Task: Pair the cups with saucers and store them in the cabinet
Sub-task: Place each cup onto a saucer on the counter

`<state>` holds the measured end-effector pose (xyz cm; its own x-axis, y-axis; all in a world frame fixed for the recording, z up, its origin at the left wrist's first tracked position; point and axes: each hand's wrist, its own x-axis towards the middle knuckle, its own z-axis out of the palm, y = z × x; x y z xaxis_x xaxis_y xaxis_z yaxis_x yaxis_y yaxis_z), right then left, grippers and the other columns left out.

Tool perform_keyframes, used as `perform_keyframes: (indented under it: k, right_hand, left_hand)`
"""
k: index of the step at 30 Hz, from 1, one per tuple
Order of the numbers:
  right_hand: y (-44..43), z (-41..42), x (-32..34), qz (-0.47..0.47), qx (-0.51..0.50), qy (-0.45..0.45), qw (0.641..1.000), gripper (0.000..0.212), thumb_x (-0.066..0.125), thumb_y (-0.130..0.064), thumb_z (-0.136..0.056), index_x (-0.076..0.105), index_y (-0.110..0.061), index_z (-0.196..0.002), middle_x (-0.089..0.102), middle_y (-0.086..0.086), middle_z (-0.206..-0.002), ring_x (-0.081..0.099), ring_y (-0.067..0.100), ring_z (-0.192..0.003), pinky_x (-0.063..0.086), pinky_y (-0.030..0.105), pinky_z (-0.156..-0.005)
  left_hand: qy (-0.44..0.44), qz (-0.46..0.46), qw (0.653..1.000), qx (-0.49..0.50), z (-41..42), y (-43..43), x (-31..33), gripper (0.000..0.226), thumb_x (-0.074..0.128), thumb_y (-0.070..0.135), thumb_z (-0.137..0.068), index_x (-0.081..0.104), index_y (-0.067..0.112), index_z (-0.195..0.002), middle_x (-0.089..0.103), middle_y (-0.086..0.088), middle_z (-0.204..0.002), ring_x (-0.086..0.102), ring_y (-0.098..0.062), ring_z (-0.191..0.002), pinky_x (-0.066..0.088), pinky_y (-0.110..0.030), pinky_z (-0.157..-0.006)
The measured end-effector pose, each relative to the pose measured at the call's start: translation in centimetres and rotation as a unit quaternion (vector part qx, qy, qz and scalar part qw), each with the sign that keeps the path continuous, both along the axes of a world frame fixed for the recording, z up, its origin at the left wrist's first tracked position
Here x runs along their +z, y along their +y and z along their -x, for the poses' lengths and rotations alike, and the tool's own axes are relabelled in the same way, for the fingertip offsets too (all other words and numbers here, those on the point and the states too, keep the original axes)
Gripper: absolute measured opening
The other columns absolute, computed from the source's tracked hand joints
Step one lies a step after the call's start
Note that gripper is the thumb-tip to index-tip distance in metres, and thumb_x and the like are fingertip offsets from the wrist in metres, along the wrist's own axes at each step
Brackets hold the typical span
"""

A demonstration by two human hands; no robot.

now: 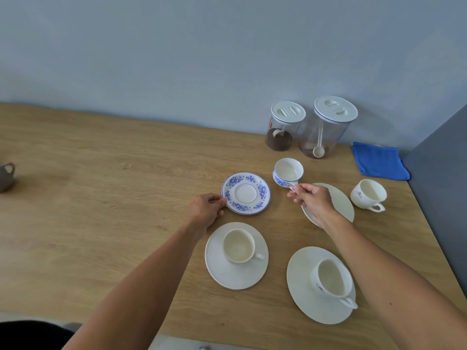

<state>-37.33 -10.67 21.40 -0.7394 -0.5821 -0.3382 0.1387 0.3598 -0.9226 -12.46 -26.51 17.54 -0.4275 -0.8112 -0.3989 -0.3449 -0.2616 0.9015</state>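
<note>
A person's 2 bare arms reach forward over a light wooden table [101, 173] that meets a pale blue-grey wall.

The left hand [206, 210] pinches the near-left rim of a blue floral saucer [246, 193], which lies flat on the table. The right hand [313, 200] grips the handle of a matching blue floral cup [288, 171], holding it tilted, its empty white inside facing the camera, just to the right of the floral saucer and apart from it.

Beneath the right hand lies a bare white saucer [341, 200], partly hidden by the hand and wrist. Just to its right a white cup with small dark print [368, 193] stands on the table, handle pointing toward the viewer.

Nearer the viewer are 2 finished pairs: a plain white cup [238, 246] upright on a white saucer [222, 274], and to the right a printed white cup [332, 279] on a larger white saucer [300, 294].

Against the wall stand 2 clear canisters with white lids: a shorter one [284, 127] holding dark grounds and a scoop, and a taller one [326, 130] with a long white scoop. A folded blue cloth [379, 160] lies in the far right corner. A grey pottery piece [6, 176] is cut off at the left edge.
</note>
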Motion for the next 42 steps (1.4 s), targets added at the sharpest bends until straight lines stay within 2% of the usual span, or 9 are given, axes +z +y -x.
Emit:
perform_keyframes:
  k: [3, 8, 15, 23, 26, 31, 34, 38, 42]
  right_hand:
    - [0.0, -1.1, 0.5, 0.024, 0.027, 0.006, 0.999, 0.014, 0.068, -0.016, -0.094, 0.072, -0.008, -0.105, 0.079, 0.003, -0.082, 0.076, 0.016, -0.084, 0.053, 0.02, -0.066]
    - [-0.2, -3.9, 1.0, 0.056, 0.095, -0.01, 0.994, 0.007, 0.067, -0.014, -0.095, 0.073, -0.012, -0.097, 0.079, 0.006, -0.083, 0.076, 0.013, -0.084, 0.052, 0.016, -0.061]
    - [-1.2, -7.0, 0.5, 0.036, 0.138, -0.03, 0.989, 0.008, 0.066, -0.01, -0.095, 0.072, -0.014, -0.092, 0.078, 0.005, -0.082, 0.076, 0.013, -0.08, 0.054, 0.016, -0.059]
    - [-1.8, -8.4, -0.3, 0.025, 0.142, -0.038, 0.989, 0.007, 0.063, -0.008, -0.096, 0.07, -0.008, -0.099, 0.077, 0.007, -0.084, 0.076, 0.012, -0.08, 0.054, 0.017, -0.059]
    - [-2.1, -8.7, -0.2, 0.024, 0.143, -0.036, 0.989, 0.008, 0.064, -0.008, -0.095, 0.071, -0.011, -0.094, 0.077, 0.008, -0.083, 0.076, 0.013, -0.08, 0.054, 0.017, -0.059]
    - [-2.3, -8.7, 0.1, 0.016, 0.14, -0.036, 0.989, 0.006, 0.065, -0.011, -0.095, 0.071, -0.012, -0.094, 0.078, 0.013, -0.087, 0.076, 0.017, -0.086, 0.054, 0.019, -0.06]
    - [-2.2, -8.7, 0.1, 0.009, 0.137, -0.039, 0.99, 0.006, 0.066, -0.013, -0.095, 0.071, -0.011, -0.096, 0.078, 0.011, -0.086, 0.076, 0.015, -0.083, 0.055, 0.019, -0.058]
    - [-2.0, -8.8, 0.2, 0.003, 0.142, -0.034, 0.989, 0.007, 0.068, -0.016, -0.094, 0.072, -0.012, -0.095, 0.078, 0.01, -0.087, 0.076, 0.017, -0.079, 0.055, 0.021, -0.055]
    - [-1.7, -8.9, 0.3, -0.006, 0.139, -0.02, 0.99, 0.014, 0.069, -0.021, -0.094, 0.071, -0.012, -0.104, 0.077, 0.01, -0.09, 0.076, 0.019, -0.081, 0.056, 0.024, -0.057]
  left_hand:
    - [0.002, 0.002, 1.0, -0.003, 0.0, 0.0, 0.0, 0.004, 0.073, 0.023, -0.088, 0.073, 0.022, -0.085, 0.072, -0.007, -0.078, 0.054, -0.009, -0.053, 0.048, -0.03, -0.068]
    - [0.009, -0.001, 1.0, 0.001, 0.0, 0.0, -0.1, 0.006, 0.074, 0.021, -0.087, 0.073, 0.022, -0.082, 0.071, 0.005, -0.069, 0.054, -0.003, -0.046, 0.049, -0.022, -0.061]
    - [0.007, -0.001, 1.0, 0.002, 0.0, -0.1, -0.2, 0.007, 0.075, 0.022, -0.087, 0.073, 0.023, -0.081, 0.072, 0.008, -0.069, 0.055, -0.003, -0.046, 0.051, -0.023, -0.063]
    - [0.002, -0.001, 1.0, -0.001, -0.1, -0.2, -0.3, 0.004, 0.074, 0.022, -0.088, 0.074, 0.019, -0.086, 0.071, 0.003, -0.071, 0.053, -0.004, -0.047, 0.047, -0.024, -0.061]
    - [0.004, -0.003, 1.0, 0.0, -0.1, -0.2, -0.4, 0.004, 0.073, 0.021, -0.088, 0.075, 0.019, -0.085, 0.07, 0.004, -0.069, 0.053, -0.004, -0.046, 0.048, -0.024, -0.061]
    - [0.002, 0.002, 1.0, -0.004, -0.1, -0.2, -0.5, 0.007, 0.074, 0.024, -0.087, 0.073, 0.023, -0.08, 0.072, 0.003, -0.072, 0.055, -0.007, -0.051, 0.049, -0.03, -0.068]
    - [-0.002, 0.009, 1.0, -0.01, -0.1, -0.3, -0.5, 0.007, 0.074, 0.025, -0.087, 0.073, 0.024, -0.08, 0.071, 0.002, -0.071, 0.055, -0.007, -0.051, 0.05, -0.031, -0.069]
    - [-0.008, 0.018, 1.0, -0.008, -0.2, -0.3, -0.6, 0.006, 0.075, 0.028, -0.086, 0.074, 0.025, -0.081, 0.073, 0.007, -0.069, 0.058, -0.004, -0.05, 0.052, -0.028, -0.067]
    - [0.002, 0.009, 1.0, -0.001, -0.3, -0.2, -0.5, 0.006, 0.075, 0.026, -0.086, 0.073, 0.021, -0.085, 0.074, 0.006, -0.072, 0.059, -0.003, -0.049, 0.054, -0.021, -0.062]
